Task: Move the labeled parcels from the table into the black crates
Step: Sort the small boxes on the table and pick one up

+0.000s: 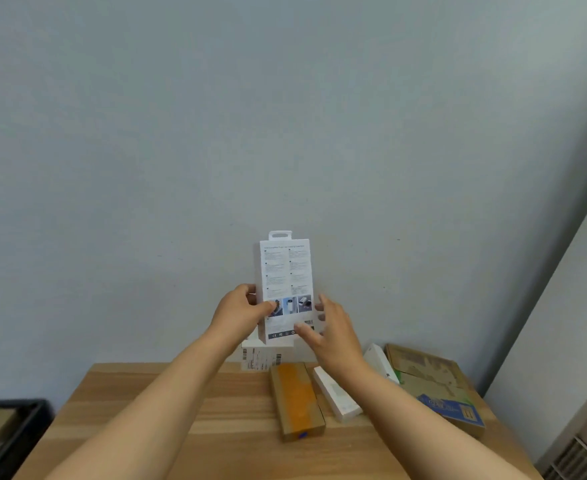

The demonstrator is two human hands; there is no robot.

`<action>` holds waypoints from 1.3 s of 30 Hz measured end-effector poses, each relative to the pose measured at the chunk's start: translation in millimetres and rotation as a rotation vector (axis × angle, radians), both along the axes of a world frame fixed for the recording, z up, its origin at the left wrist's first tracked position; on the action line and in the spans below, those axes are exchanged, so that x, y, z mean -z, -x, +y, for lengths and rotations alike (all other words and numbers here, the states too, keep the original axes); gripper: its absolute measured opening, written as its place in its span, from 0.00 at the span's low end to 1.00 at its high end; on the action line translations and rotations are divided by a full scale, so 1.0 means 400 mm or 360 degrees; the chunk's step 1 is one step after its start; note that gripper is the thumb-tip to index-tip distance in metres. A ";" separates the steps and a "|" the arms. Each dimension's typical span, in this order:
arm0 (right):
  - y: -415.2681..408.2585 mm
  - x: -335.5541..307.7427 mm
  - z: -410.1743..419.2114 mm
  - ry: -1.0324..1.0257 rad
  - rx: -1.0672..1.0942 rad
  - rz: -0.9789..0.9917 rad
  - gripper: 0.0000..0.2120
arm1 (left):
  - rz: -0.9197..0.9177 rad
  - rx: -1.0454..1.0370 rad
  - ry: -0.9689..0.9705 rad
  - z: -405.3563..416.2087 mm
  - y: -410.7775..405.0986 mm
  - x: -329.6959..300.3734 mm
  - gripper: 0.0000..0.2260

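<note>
White retail box (285,285) upright between both hands, lifted above tabletop (146,403). Left hand (242,311) grips its left edge; right hand (330,327) pinches lower right edge. Black crate (32,420) far left of left hand, something brown already inside. Below right hand, several parcels left: orange-taped box (297,400), two white boxes, flat cardboard parcel (434,382).

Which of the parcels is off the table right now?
The tall white printed box, held upright in front of the wall by both the left hand and right hand. The brown, white and flat cardboard ones lie on the wooden table.
</note>
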State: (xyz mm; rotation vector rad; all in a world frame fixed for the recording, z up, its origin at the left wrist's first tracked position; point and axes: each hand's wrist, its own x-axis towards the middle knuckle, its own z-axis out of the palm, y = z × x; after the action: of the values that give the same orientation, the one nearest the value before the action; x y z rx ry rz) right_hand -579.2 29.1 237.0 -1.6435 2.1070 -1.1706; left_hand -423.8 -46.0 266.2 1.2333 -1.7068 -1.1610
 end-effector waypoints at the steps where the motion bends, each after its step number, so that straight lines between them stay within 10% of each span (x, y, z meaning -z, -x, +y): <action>1: 0.011 -0.021 -0.004 0.0009 0.0023 -0.0024 0.29 | -0.0008 0.0021 0.0014 0.001 -0.011 -0.010 0.20; 13: 0.016 -0.151 -0.037 0.0192 -0.0210 -0.0520 0.10 | -0.0017 -0.0034 0.0422 -0.003 -0.050 -0.068 0.19; 27: 0.010 -0.142 -0.051 0.0095 -0.0285 -0.1383 0.10 | 0.0685 0.0072 -0.0234 -0.008 -0.057 -0.077 0.06; 39: -0.001 -0.118 -0.083 -0.0029 -0.0376 -0.1434 0.25 | 0.0552 0.0012 -0.0026 -0.035 -0.051 -0.041 0.29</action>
State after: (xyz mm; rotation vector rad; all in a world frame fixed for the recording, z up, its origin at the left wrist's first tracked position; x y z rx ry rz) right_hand -578.8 -4.2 284.3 -1.0029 1.3088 -1.4275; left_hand -403.6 -59.8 282.5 0.9680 -1.4456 -1.3098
